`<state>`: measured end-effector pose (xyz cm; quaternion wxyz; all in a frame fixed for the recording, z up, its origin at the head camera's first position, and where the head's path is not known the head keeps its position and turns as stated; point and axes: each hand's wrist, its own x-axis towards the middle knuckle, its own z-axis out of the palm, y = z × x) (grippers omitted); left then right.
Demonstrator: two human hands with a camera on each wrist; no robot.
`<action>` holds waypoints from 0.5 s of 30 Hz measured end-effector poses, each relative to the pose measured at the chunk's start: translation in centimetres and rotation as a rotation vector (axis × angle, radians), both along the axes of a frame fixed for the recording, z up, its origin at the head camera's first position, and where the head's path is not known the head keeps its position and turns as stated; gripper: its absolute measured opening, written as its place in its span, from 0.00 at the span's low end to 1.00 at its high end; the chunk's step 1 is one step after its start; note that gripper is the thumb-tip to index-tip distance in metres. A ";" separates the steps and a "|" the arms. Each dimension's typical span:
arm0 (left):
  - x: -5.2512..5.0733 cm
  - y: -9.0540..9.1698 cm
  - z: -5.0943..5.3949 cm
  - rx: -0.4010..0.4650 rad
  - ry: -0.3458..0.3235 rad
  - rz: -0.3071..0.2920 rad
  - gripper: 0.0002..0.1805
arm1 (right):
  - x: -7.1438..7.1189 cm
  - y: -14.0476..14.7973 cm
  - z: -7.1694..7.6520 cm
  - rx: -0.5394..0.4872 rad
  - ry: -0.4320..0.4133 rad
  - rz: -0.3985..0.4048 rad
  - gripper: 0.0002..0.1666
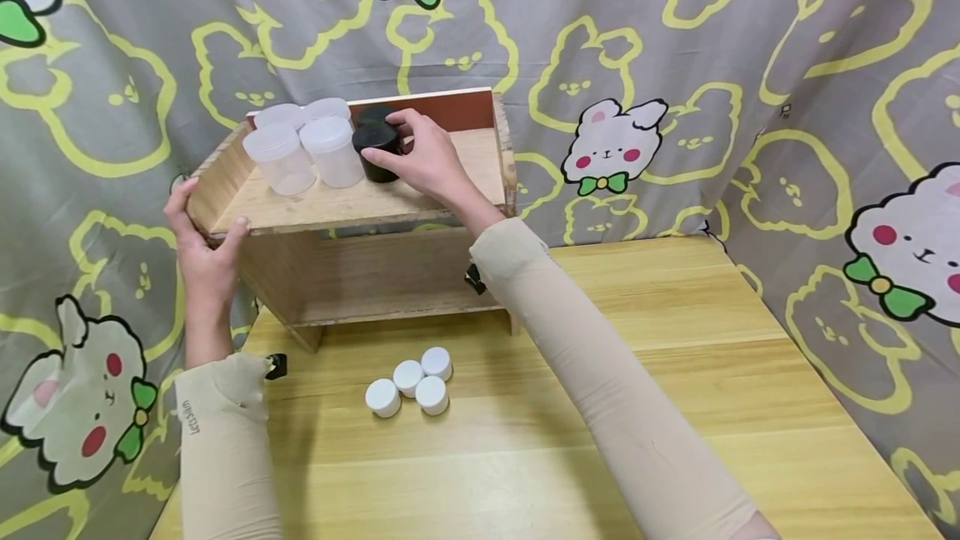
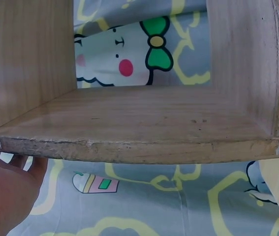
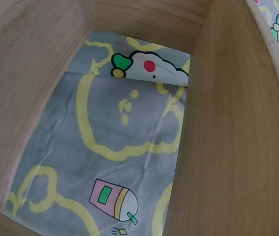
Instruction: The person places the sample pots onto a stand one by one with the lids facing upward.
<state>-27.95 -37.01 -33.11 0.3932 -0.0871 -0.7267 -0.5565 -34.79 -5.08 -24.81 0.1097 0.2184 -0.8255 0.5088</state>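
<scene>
Fingers and thumb of my right hand (image 1: 427, 158) curl round a black jar (image 1: 377, 158) on the top board of a wooden shelf (image 1: 360, 211). A second black jar (image 1: 377, 116) stands just behind it, partly hidden. To their left are several frosted clear jars, the nearest being one clear jar (image 1: 333, 155). My left hand (image 1: 207, 261) grips the shelf's front left corner, thumb at the front edge and fingers along the side. In the left wrist view, that left hand (image 2: 9, 191) shows at a board's end. The right wrist view shows only the shelf's inside boards (image 3: 237, 123) and cloth.
Several small white round pots (image 1: 408, 377) stand close together on the wood-grain table (image 1: 600, 440) before the shelf. A patterned curtain (image 1: 525, 23) hangs behind and at both sides. A black clip-like piece (image 1: 475, 278) shows beside my right sleeve.
</scene>
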 end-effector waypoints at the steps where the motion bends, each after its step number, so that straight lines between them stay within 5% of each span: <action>1: 0.0 0.0 0.0 0.002 -0.001 -0.001 0.40 | 0.0 0.0 0.0 -0.004 -0.001 -0.001 0.39; 15: 0.0 0.1 0.1 0.015 0.006 -0.020 0.40 | 0.1 0.1 0.0 0.000 -0.009 -0.003 0.38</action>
